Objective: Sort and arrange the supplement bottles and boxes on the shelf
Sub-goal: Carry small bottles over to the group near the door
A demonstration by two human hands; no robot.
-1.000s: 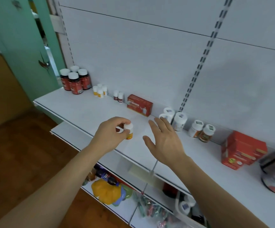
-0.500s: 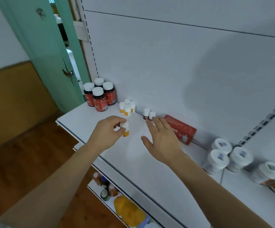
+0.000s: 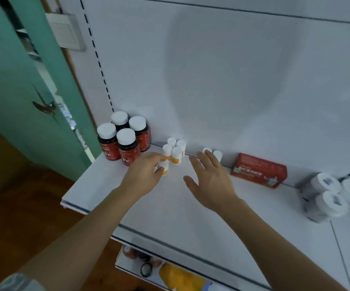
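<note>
Our left hand (image 3: pixel 143 175) grasps a small white vial (image 3: pixel 163 167) with a yellow label, upright over the shelf (image 3: pixel 170 206), just near of four like vials (image 3: pixel 175 150) standing by the back wall. Whether it touches the shelf we cannot tell. Our right hand (image 3: pixel 208 181) hovers released, fingers spread, partly hiding two more vials (image 3: pixel 217 154). Left of the cluster stand four dark bottles (image 3: pixel 123 139); a red box (image 3: pixel 259 170) lies to the right, then white-capped bottles (image 3: pixel 333 196).

Left hand (image 3: pixel 143 175) carried the small white bottle (image 3: pixel 163 167) toward the shelf's (image 3: pixel 170 211) back left corner, ending beside four matching bottles (image 3: pixel 175 150), right hand (image 3: pixel 208 179) advanced alongside.
</note>
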